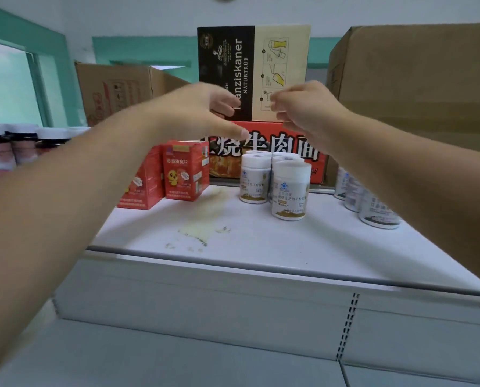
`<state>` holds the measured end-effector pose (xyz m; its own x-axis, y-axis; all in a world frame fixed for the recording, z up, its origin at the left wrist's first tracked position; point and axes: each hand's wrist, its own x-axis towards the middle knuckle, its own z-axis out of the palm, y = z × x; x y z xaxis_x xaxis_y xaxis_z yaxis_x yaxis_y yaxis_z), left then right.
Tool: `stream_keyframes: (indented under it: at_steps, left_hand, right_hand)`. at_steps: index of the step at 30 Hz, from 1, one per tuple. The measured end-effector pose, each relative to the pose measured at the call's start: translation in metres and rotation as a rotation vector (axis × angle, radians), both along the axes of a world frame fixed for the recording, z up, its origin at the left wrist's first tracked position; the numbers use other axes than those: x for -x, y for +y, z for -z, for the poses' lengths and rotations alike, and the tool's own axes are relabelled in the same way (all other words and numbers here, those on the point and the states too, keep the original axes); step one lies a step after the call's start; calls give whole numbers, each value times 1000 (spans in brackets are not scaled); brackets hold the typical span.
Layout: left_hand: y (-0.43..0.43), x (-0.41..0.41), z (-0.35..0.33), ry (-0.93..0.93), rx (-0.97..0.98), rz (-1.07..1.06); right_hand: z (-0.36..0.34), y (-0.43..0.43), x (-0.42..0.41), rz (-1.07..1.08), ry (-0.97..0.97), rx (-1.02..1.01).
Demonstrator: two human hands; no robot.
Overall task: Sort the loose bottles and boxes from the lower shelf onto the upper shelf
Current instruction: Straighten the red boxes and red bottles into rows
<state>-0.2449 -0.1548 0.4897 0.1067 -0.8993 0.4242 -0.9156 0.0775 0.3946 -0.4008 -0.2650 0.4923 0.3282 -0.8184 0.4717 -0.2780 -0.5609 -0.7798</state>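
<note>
The left hand, fingers spread, and the right hand, fingers loosely curled, hover empty above the white bottles. These stand clustered on the upper shelf, with 2 red boxes just left of them, apparently grouped by kind.

Soft, even daylight is filling the scene; the window at the left is glowing pale (almost washed out). Faint shadows are lying under the bottles. Blur is smearing the left hand, the right hand and the far-left jars, and the shelf edge is bending near the borders.
</note>
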Motion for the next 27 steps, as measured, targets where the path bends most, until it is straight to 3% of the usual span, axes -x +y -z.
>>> stream_keyframes:
  at_steps: [6, 10, 18, 27]
  left_hand:
    - [34, -53, -5, 18, 122, -154]
    - [33, -100, 9, 18, 70, -190]
    - [13, -156, 26, 159, -49, 61]
    - [6, -183, 64, 612, -149, 346]
  right_hand:
    - [10, 33, -68, -290, -181, -300]
    - [29, 38, -116, -209, -122, -291]
    - [58, 23, -162, -116, -74, -261]
    - [91, 7, -146, -262, -2, -337]
